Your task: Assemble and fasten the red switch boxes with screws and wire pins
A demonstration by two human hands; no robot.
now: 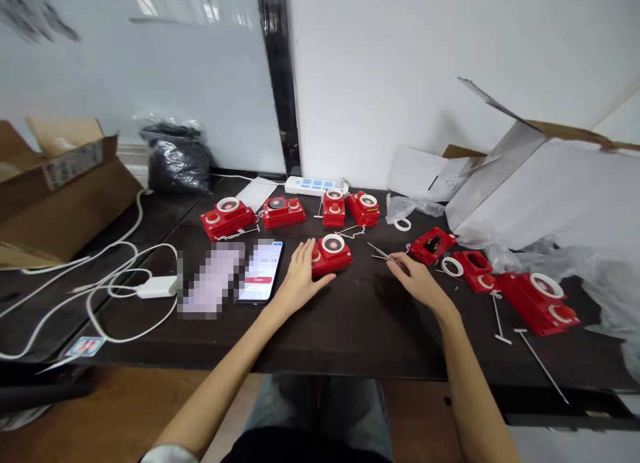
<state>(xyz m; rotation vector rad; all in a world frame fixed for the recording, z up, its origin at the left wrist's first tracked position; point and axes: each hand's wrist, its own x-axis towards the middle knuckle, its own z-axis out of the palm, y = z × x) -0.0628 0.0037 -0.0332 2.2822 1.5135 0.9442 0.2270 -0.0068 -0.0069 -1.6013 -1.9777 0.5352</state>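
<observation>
Near the middle of the dark table (340, 336) lies a red device (332, 255) with a white ring on top. My left hand (301, 276) rests against its left side, fingers stretched and thumb apart. To the right, my right hand (413, 279) is closed on a thin metal tool (383, 252), perhaps tweezers or scissors, whose tips point up and left. Just beyond that hand sits an opened red housing (432, 245) with dark parts inside. A red cover (473, 271) and a loose white ring (452, 267) lie farther right.
Several red devices (283, 211) stand along the back, before a white power strip (316, 185). A phone (260, 273) and white cables (120, 286) lie left, beside a cardboard box (65, 189). Another red device (540, 303), metal rods (543, 366) and a white box (540, 189) are right.
</observation>
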